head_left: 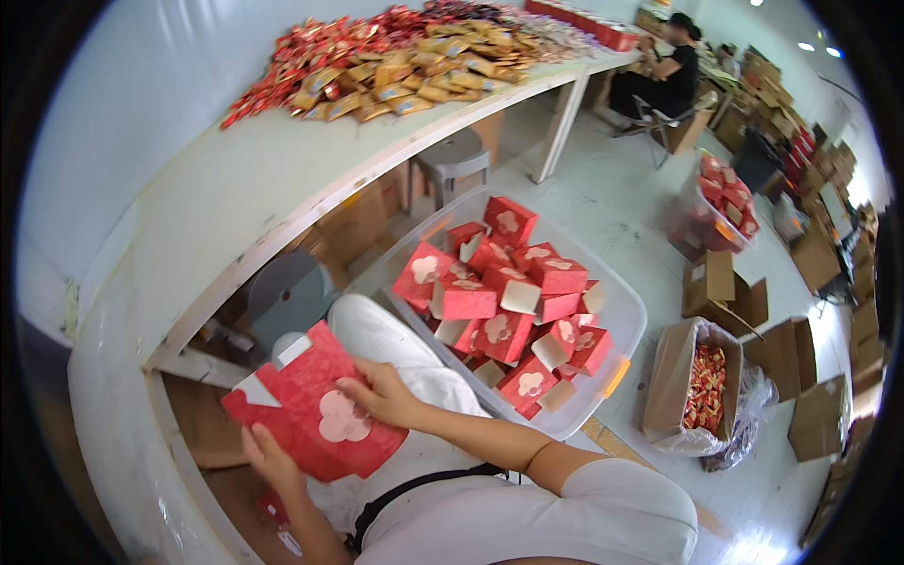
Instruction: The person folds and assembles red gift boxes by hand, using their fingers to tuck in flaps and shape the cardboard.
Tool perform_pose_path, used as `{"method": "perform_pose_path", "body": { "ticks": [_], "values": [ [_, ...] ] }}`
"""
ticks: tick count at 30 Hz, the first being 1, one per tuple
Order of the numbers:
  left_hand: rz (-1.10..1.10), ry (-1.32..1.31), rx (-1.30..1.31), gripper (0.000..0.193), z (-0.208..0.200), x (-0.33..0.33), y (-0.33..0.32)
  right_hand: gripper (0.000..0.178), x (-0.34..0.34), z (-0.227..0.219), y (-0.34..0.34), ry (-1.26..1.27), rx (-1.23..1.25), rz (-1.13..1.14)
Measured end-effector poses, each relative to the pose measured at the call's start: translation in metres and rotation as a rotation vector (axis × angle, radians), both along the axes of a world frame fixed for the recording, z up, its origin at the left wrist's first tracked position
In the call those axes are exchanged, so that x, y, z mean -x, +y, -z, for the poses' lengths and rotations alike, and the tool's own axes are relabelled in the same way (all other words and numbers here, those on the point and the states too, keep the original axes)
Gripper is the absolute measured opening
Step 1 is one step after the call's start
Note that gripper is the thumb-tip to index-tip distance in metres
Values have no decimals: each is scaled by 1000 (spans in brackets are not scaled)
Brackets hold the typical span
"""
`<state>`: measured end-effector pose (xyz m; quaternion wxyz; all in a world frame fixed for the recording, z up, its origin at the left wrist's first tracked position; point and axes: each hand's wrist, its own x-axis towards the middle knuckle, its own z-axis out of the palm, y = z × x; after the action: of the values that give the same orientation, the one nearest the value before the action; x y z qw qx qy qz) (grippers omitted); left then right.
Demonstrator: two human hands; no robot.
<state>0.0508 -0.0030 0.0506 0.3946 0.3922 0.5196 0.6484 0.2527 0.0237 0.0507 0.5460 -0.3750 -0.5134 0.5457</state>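
At near left, the person's left hand (271,457) grips a flattened red carton (306,395) by its left edge, fingers curled; the right hand (384,391) grips its right side. Farther right, a clear tub (625,306) holds red boxes (502,334); far left, gold packets (414,77) lie on a table (193,226).

White Workroom, Ceiling Lights (806,46) On

A white wall (160,104) runs behind a long, pale table (217,179) on white legs (563,127). A grey stool (454,151) stands partly beneath it; a round grey top (287,297), half hidden, is probably another stool. A folding chair (656,117) stands by the far end. The floor (603,202) is pale, glossy and scuffed, catching glare (753,546) at the lower right.
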Motion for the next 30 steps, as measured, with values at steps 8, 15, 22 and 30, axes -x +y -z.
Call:
{"method": "perform_pose_path", "body": {
  "ticks": [8, 15, 22, 30],
  "values": [
    [-128, 745, -11, 32, 21, 5, 26, 24, -5, -7, -5, -347, -184, 347],
    [269, 45, -146, 62, -6, -23, 5, 40, -1, 9, -6, -74, -120, -5],
    [303, -92, 11, 56, -15, -36, -13, 17, -5, 4, -3, 239, 115, -148],
    [191, -144, 20, 63, -23, -49, -19, 34, 11, -5, -14, 223, 17, -32]
  ]
}}
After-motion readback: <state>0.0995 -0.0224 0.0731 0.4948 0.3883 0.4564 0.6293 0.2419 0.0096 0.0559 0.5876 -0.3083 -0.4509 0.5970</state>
